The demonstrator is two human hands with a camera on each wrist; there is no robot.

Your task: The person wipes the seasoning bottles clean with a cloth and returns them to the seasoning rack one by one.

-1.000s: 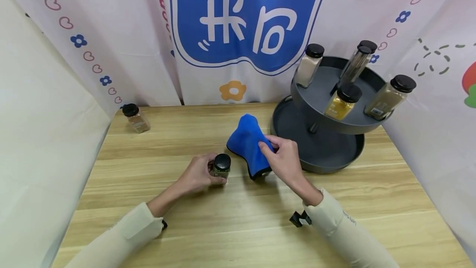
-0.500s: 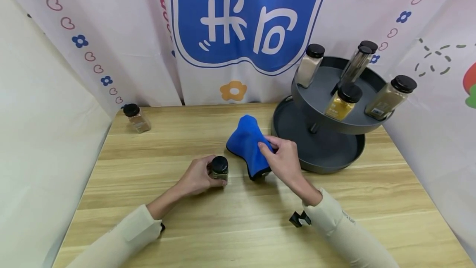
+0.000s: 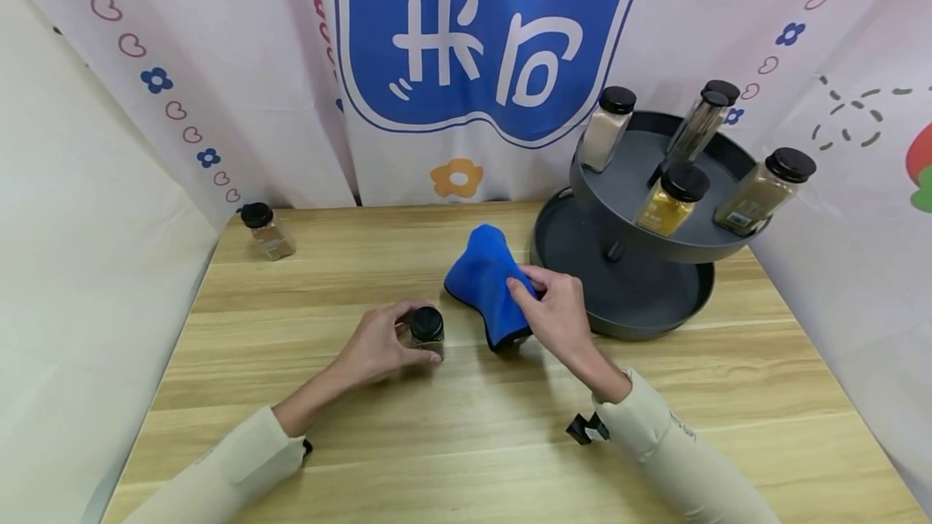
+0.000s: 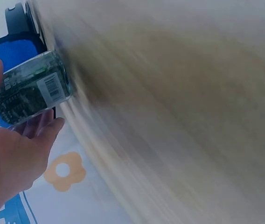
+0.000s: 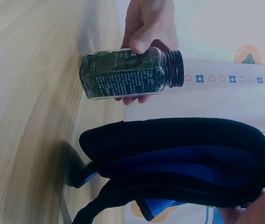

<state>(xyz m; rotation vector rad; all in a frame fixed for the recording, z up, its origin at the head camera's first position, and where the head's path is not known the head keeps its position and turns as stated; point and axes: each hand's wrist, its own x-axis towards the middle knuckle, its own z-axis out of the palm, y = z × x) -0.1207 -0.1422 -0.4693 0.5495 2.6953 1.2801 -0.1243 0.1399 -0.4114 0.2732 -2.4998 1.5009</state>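
Clear-glass jar [image 3: 429, 340], square-sided, black lid [image 5: 175, 69], dk green flakes [image 5: 100, 70] inside, gripped btwn thumb & fingers of L hand [image 3: 379, 346], mid wood-grain table [image 3: 466, 435]. Just right: soft blue cloth [image 3: 486, 285], black-edged, folded, pinched in R hand [image 3: 559, 306], partly blocking round dk-grey 2-tier stand [image 3: 648, 297]; jars [image 3: 665, 211] on upper tier [image 3: 630, 176]. Far L: brown-filled jar [image 3: 272, 238]. Back: printed curtain [image 3: 400, 176].

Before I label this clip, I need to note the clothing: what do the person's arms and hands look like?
The left sleeve and right sleeve are pale beige and long, the right with a small dark marking. The left hand and right hand wear no gloves. A black fitting shows by the right cuff.
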